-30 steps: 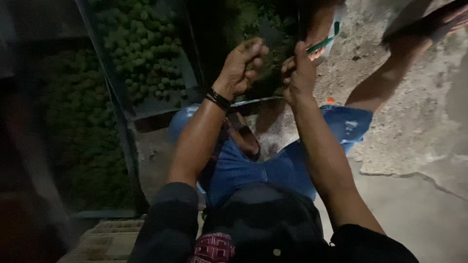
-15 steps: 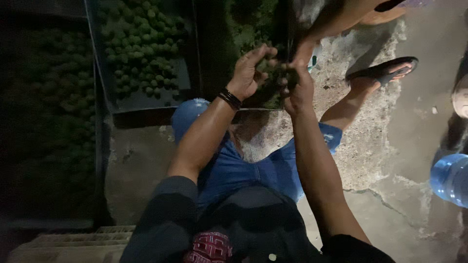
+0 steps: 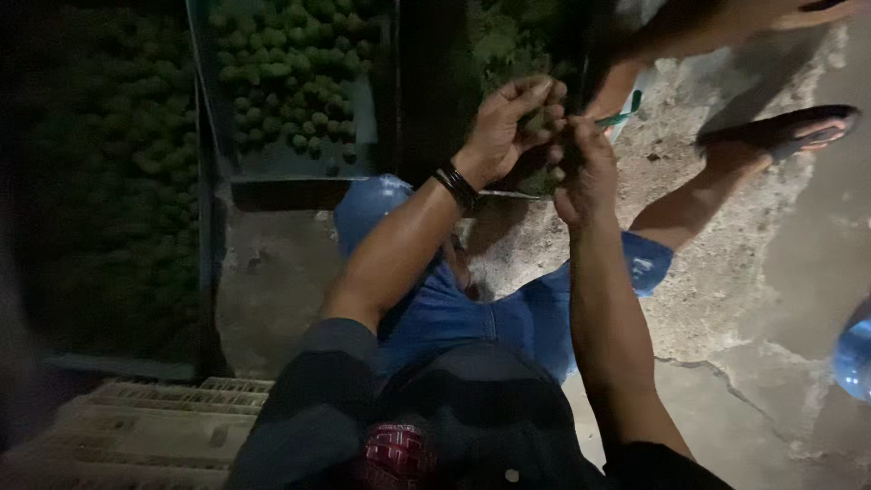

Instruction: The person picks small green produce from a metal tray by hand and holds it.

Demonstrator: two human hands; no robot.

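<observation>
- Left hand (image 3: pixel 508 127), banded at the wrist, curled nearly shut over a small bunch of green fruit (image 3: pixel 542 122), just right of the grey crate (image 3: pixel 281 163) heaped with the same fruit.
- Right hand (image 3: pixel 585 168) met it, fingers half closed, pinching at the bunch's lower side; a green-handled tool (image 3: pixel 621 116) showed just above it.
- Judging by the grips, sorting or trimming was under way; a next move would call for a firm hold and careful fingertip work.
</observation>
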